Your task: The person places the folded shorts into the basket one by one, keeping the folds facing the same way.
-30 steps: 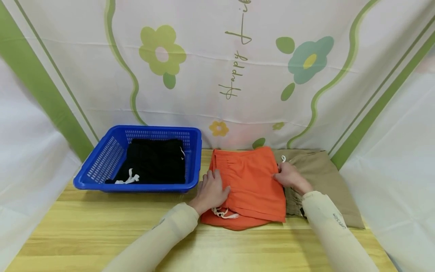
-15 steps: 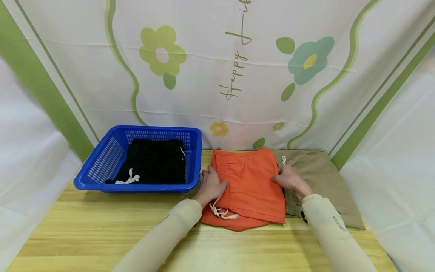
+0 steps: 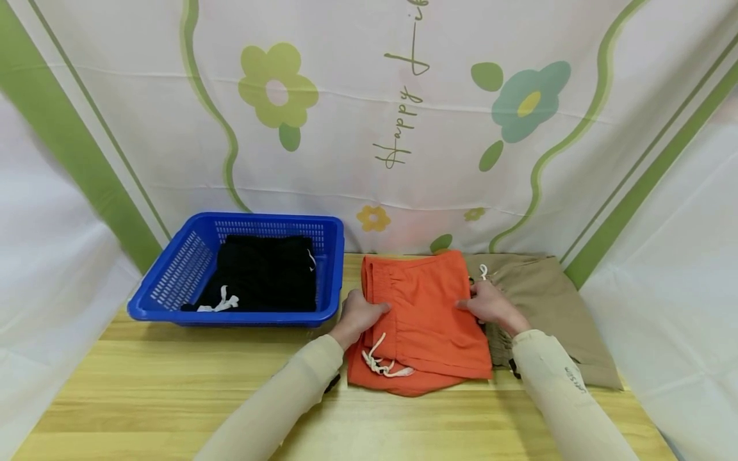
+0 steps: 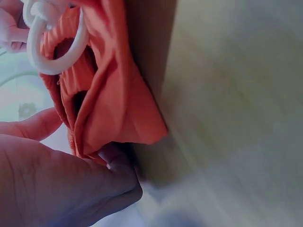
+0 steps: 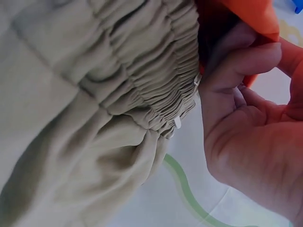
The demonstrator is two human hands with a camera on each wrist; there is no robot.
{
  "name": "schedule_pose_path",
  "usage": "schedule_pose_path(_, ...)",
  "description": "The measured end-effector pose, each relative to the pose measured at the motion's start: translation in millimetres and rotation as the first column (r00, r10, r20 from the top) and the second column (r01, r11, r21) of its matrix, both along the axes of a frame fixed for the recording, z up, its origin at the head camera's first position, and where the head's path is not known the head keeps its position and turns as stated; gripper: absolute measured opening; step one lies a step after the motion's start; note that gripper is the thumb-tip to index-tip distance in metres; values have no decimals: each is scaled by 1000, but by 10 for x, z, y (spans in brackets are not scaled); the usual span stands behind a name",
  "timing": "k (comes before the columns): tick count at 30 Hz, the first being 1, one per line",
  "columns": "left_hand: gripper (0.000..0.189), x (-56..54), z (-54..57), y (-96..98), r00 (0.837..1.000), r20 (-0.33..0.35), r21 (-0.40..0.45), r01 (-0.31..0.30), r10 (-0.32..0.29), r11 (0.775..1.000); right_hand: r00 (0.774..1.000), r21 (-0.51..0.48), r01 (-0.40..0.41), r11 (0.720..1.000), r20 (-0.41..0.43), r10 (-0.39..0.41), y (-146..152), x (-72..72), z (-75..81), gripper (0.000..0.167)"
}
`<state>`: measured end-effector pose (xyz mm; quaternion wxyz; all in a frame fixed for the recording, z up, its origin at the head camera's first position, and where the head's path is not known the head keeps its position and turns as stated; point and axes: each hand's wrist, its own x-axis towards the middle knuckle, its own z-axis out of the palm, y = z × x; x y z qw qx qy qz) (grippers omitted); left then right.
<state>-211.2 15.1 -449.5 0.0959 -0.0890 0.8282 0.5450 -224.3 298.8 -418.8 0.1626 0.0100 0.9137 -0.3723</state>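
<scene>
Folded orange shorts [image 3: 432, 307] with a white drawstring [image 3: 380, 366] lie between my hands on the wooden table. My left hand [image 3: 359, 317] grips their left edge, thumb on top and fingers tucked beneath, as the left wrist view shows. At the opposite edge my right hand [image 3: 490, 302] pinches the orange cloth, with its fingers curled under. Beside that hand lie khaki pants [image 3: 553, 307], whose gathered waistband [image 5: 156, 71] fills much of the right wrist view. The orange shorts overlap the left side of the khaki pants.
A blue plastic basket [image 3: 230, 317] stands to the left, with black shorts [image 3: 265, 272] and their white drawstring inside. Behind the table [image 3: 380, 429] hangs a white curtain [image 3: 346, 160] printed with flowers, and more white cloth closes both sides.
The left hand's fingers have slid from the top of the orange shorts to beneath their edge. The shorts have shifted slightly right and toward me. Basket and khaki pants stay put.
</scene>
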Motion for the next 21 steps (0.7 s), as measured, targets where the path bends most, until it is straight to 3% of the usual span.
schedule_pose_path(6,43,-30,5,-12,997,74,125,-1,-9,992,1000,-22,-14,1000,7,14,15,9,-10,22)
schedule_pose_path(17,78,-3,-3,-19,993,112,126,-47,33,991,999,-61,-22,998,36,24,48,18,-28,25)
schedule_pose_path(21,74,-4,-14,-29,989,136,176,-78,54,981,999,-52,-21,998,37,23,49,19,-20,24)
